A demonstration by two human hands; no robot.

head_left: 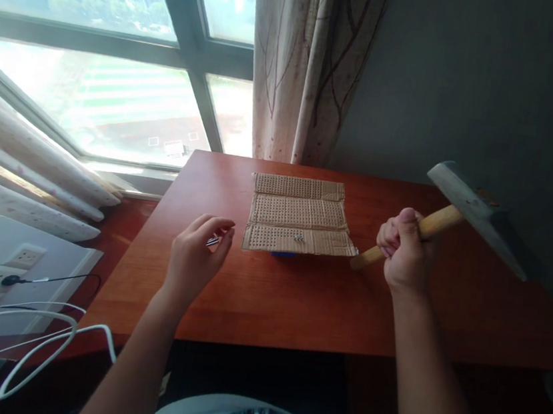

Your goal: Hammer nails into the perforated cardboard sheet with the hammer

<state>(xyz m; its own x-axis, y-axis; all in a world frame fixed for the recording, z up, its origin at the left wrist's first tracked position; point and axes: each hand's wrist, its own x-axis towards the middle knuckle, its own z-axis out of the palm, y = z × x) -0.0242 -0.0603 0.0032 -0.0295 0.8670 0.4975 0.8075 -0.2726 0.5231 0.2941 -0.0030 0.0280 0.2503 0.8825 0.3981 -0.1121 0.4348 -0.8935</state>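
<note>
My right hand (408,250) is wrapped round the wooden handle of a hammer (472,207), raised over the right side of the table with its metal head up and to the right. My left hand (198,251) hovers left of the cardboard, its fingers curved and a gap between thumb and fingertips. Several thin shiny metal pieces, looking like nails (212,240), show through that gap; whether they touch the hand is unclear. Between both hands lies a creased cardboard sheet (298,213) with rows of holes. Small metal bits (299,239) sit on its near part.
A blue object (283,255) peeks out under the cardboard's near edge. The reddish wooden table (265,300) stands against a window (118,100) and a curtain (293,68). White cables (54,334) and a wall socket (0,277) are at the lower left.
</note>
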